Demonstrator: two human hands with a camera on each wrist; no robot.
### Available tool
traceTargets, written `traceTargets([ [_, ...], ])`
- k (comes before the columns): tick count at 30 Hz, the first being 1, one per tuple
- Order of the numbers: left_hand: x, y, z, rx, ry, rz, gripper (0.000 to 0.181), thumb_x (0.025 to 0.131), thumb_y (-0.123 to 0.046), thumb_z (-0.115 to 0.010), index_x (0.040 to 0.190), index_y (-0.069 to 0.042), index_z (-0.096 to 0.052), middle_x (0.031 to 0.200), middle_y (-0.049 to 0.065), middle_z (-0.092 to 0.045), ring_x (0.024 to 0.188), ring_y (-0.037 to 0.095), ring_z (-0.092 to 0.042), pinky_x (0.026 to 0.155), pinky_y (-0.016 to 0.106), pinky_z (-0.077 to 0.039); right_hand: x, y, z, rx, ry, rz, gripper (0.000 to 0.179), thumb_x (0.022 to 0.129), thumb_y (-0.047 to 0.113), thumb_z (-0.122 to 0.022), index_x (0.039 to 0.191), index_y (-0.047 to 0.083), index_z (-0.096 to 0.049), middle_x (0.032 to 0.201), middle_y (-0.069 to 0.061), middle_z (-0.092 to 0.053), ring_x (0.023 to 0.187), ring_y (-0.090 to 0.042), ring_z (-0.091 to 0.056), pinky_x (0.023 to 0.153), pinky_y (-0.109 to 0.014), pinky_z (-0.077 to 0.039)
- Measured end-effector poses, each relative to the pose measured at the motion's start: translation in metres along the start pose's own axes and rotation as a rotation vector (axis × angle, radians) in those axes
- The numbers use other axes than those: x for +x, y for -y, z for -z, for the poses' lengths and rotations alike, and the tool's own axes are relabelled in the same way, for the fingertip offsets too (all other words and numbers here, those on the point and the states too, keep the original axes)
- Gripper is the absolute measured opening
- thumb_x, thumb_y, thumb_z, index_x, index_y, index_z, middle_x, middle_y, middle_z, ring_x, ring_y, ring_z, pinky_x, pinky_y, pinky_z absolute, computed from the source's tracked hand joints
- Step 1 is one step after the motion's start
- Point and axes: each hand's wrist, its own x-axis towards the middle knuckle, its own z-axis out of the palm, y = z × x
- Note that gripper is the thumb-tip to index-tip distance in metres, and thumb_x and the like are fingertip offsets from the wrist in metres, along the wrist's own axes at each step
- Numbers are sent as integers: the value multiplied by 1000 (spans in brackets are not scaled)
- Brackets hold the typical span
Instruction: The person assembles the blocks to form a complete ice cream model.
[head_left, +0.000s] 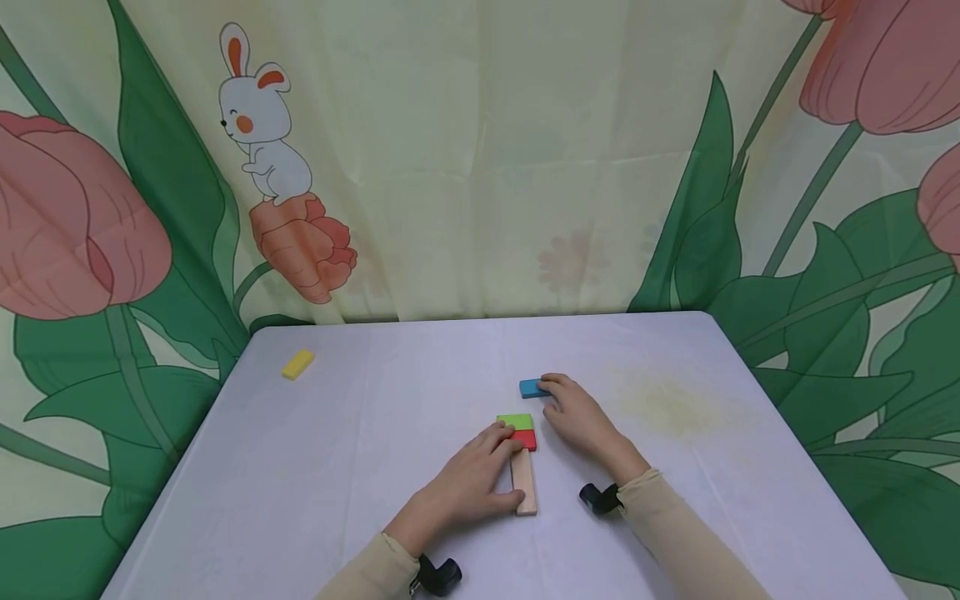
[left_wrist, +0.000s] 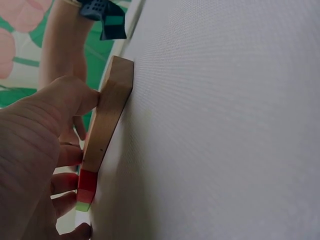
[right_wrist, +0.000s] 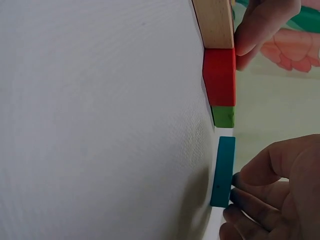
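Observation:
Near the middle of the table, a plain wooden block, a red block and a green block lie end to end in a line. My left hand is spread along their left side, thumb by the wooden block and fingertips at the red and green ones. Just beyond, a flat blue block lies crosswise, a small gap from the green one. Fingertips of my right hand touch the top of its right end, as the right wrist view also shows the blue block.
A yellow block lies by itself at the table's far left corner. White cloth covers the table. Behind its back edge hangs a curtain printed with tulips and a rabbit. Each wrist wears a small black camera.

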Motion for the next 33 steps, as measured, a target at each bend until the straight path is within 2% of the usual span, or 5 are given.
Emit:
traceTargets([
  [15,1,2,-3,-5,-17,-7,64,94,-52,-66,146,-17,-53,160,6,-43,155,24,-31,125,40,-34,-1,14,-5,-15,14,52,43,98,9,-56,140,2,-62,152,-13,-53,144,-34,-48,118,-54,-41],
  [33,2,3,-1,-22,2,11,66,92,-51,-69,148,-18,-52,159,4,-43,154,22,-33,124,41,-36,-2,20,-11,-41,-3,77,44,95,9,-59,138,5,-65,149,-10,-57,139,-34,-54,115,-56,-45],
])
